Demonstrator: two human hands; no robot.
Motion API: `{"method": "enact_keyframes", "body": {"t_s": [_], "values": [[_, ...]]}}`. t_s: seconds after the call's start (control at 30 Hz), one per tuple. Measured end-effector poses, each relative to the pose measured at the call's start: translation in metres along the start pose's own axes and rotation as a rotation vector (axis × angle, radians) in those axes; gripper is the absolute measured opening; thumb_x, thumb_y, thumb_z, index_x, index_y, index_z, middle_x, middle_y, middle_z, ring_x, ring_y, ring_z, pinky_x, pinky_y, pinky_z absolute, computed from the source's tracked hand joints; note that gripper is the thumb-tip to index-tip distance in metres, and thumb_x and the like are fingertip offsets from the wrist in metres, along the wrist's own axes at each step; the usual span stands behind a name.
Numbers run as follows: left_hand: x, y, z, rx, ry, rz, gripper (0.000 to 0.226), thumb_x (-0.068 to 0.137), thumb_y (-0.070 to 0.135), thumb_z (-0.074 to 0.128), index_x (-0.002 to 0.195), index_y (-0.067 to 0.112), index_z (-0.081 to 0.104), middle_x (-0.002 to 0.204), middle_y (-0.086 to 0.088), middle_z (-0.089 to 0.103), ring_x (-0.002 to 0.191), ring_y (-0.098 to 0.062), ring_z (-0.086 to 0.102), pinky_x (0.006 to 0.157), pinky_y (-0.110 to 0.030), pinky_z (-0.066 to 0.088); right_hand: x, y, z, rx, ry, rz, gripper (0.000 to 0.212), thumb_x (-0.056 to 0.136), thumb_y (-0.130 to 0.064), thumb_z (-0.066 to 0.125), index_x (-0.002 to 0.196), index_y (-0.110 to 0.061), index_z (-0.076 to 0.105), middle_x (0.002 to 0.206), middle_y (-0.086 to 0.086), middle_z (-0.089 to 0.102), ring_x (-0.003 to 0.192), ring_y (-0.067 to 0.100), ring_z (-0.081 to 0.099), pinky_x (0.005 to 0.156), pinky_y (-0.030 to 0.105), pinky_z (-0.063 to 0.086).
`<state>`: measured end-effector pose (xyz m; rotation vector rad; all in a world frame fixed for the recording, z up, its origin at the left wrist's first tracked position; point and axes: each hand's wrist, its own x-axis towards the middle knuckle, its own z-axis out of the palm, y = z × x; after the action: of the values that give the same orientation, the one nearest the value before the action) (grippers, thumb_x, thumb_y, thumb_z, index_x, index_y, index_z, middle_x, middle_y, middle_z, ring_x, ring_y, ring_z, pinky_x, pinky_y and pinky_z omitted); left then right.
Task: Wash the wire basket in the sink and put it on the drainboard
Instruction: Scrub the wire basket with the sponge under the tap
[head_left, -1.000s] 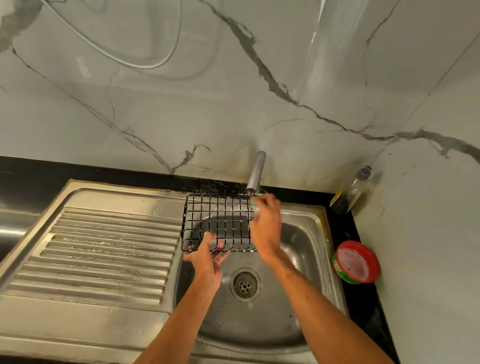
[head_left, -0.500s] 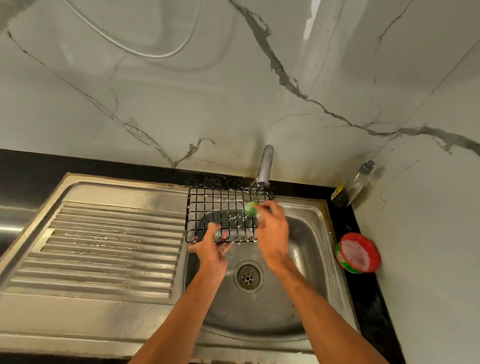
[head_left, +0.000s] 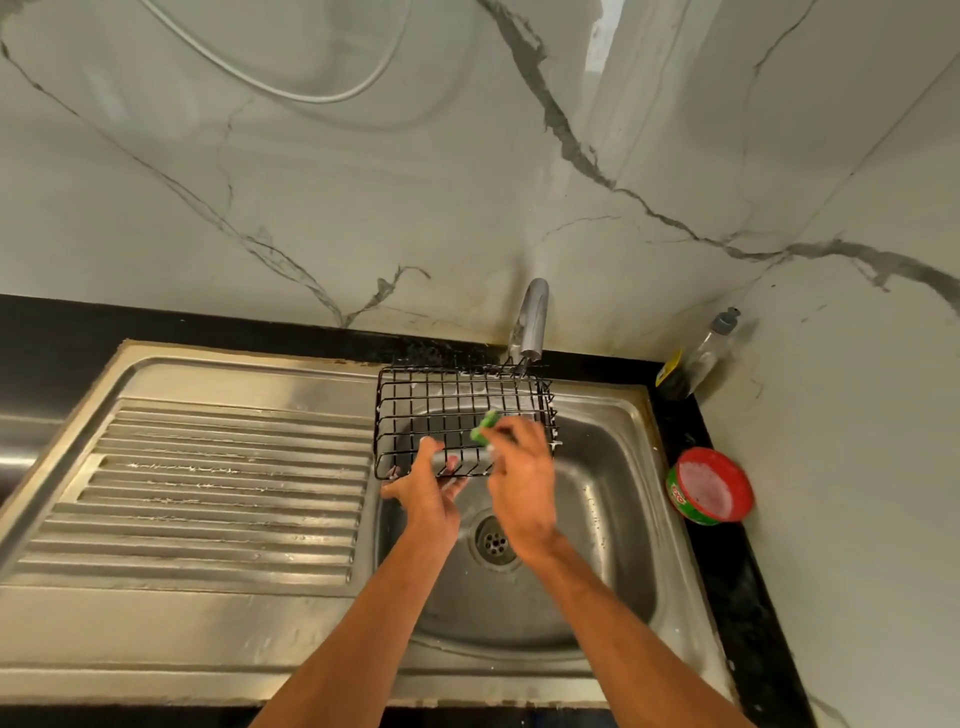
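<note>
Steel sink (head_left: 613, 519), marble wall (head_left: 363, 208) | left hand (head_left: 426, 493) gripped wire basket (head_left: 457, 400) at near rim | right hand (head_left: 519, 478) pinched green scrubber (head_left: 485, 426), seemingly on mesh | step: scrubbing | next: rinse, then drainboard (head_left: 208, 493).

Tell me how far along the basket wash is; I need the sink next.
Done: the wire basket already looks soapy. In hand: the left hand holds it over the sink while the right hand scrubs it with a green scrubber. Left: rinsing, then setting it on the drainboard.

Grey tap (head_left: 532, 322) at marble wall (head_left: 363, 182), clear bottle (head_left: 709, 348) in corner, red tub (head_left: 710, 486) on black counter (head_left: 727, 587)
</note>
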<state>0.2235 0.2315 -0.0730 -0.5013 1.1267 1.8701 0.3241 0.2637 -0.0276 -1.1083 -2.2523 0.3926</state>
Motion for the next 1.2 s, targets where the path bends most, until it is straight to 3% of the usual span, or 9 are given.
{"method": "enact_keyframes", "body": {"t_s": [0.23, 0.4, 0.53, 0.7, 0.8, 0.9, 0.97, 1.1, 1.2], "values": [[-0.005, -0.002, -0.007, 0.003, 0.012, 0.005, 0.065, 0.081, 0.002, 0.076, 0.123, 0.018, 0.029, 0.099, -0.006, 0.056, 0.069, -0.017, 0.061, 0.094, -0.059, 0.054, 0.001, 0.042, -0.021, 0.006, 0.134, 0.223, 0.047, 0.072, 0.022, 0.065, 0.105, -0.011, 0.075, 0.106, 0.003, 0.063, 0.096, 0.011, 0.050, 0.073, 0.029, 0.059], [-0.016, -0.017, -0.016, -0.017, -0.001, -0.033, 0.091, 0.067, 0.014, 0.082, 0.145, 0.005, 0.037, 0.095, -0.004, 0.056, 0.072, -0.020, 0.063, 0.085, -0.057, 0.059, -0.031, 0.026, -0.015, -0.034, -0.044, -0.067, 0.058, 0.065, 0.027, 0.060, 0.108, -0.011, 0.074, 0.112, 0.002, 0.063, 0.102, 0.015, 0.055, 0.081, 0.021, 0.055], [-0.012, -0.008, -0.022, -0.030, -0.007, -0.018, 0.068, 0.074, 0.009, 0.080, 0.128, 0.015, 0.039, 0.100, -0.006, 0.057, 0.076, -0.023, 0.066, 0.070, -0.048, 0.063, -0.019, 0.058, -0.039, 0.033, 0.144, 0.258, 0.048, 0.070, 0.024, 0.061, 0.101, -0.008, 0.076, 0.104, 0.002, 0.063, 0.095, 0.008, 0.048, 0.081, 0.019, 0.053], [-0.017, -0.013, -0.019, -0.038, -0.023, -0.003, 0.055, 0.081, 0.008, 0.075, 0.121, 0.017, 0.038, 0.101, -0.007, 0.054, 0.080, -0.025, 0.064, 0.074, -0.052, 0.059, -0.023, 0.049, -0.037, 0.026, 0.009, -0.038, 0.048, 0.074, 0.019, 0.058, 0.107, -0.013, 0.075, 0.114, -0.001, 0.063, 0.104, 0.008, 0.051, 0.084, 0.010, 0.049], [-0.024, -0.017, -0.015, 0.013, -0.080, 0.033, 0.083, 0.059, 0.013, 0.084, 0.124, 0.020, 0.031, 0.081, 0.000, 0.061, 0.067, -0.018, 0.064, 0.072, -0.049, 0.057, -0.004, 0.069, -0.045, 0.113, 0.110, 0.257, 0.042, 0.078, 0.019, 0.062, 0.108, -0.007, 0.073, 0.107, 0.005, 0.065, 0.100, 0.013, 0.055, 0.086, 0.007, 0.045], [-0.028, -0.023, -0.018, 0.060, -0.077, 0.052, 0.071, 0.078, 0.004, 0.075, 0.134, 0.018, 0.034, 0.081, -0.002, 0.060, 0.072, -0.021, 0.062, 0.080, -0.053, 0.054, -0.004, 0.049, -0.040, 0.118, 0.011, 0.096, 0.037, 0.079, 0.017, 0.062, 0.107, -0.006, 0.073, 0.104, 0.004, 0.065, 0.099, 0.013, 0.054, 0.084, 0.000, 0.037], [-0.029, -0.026, -0.020, 0.089, -0.074, 0.044, 0.074, 0.088, -0.003, 0.065, 0.151, 0.010, 0.026, 0.089, -0.007, 0.057, 0.081, -0.026, 0.061, 0.086, -0.056, 0.053, -0.006, 0.045, -0.037, 0.135, -0.029, -0.058, 0.034, 0.081, 0.012, 0.060, 0.105, -0.009, 0.074, 0.103, 0.001, 0.064, 0.099, 0.008, 0.051, 0.083, 0.003, 0.039], [-0.035, -0.024, -0.026, 0.139, -0.111, 0.082, 0.084, 0.092, -0.007, 0.061, 0.156, 0.018, 0.012, 0.095, -0.010, 0.063, 0.087, -0.027, 0.066, 0.090, -0.058, 0.052, 0.024, 0.061, -0.047, 0.281, 0.193, 0.249, 0.033, 0.082, 0.014, 0.062, 0.104, -0.007, 0.074, 0.104, 0.004, 0.064, 0.099, 0.018, 0.059, 0.085, 0.025, 0.054], [-0.035, -0.023, -0.035, 0.097, -0.168, 0.083, 0.109, 0.077, 0.002, 0.074, 0.161, 0.019, 0.008, 0.119, -0.020, 0.065, 0.083, -0.022, 0.072, 0.090, -0.059, 0.051, 0.032, 0.040, -0.047, 0.303, 0.017, 0.050, 0.034, 0.085, 0.012, 0.061, 0.107, -0.011, 0.073, 0.107, -0.003, 0.060, 0.103, 0.014, 0.056, 0.091, 0.025, 0.051]]}}
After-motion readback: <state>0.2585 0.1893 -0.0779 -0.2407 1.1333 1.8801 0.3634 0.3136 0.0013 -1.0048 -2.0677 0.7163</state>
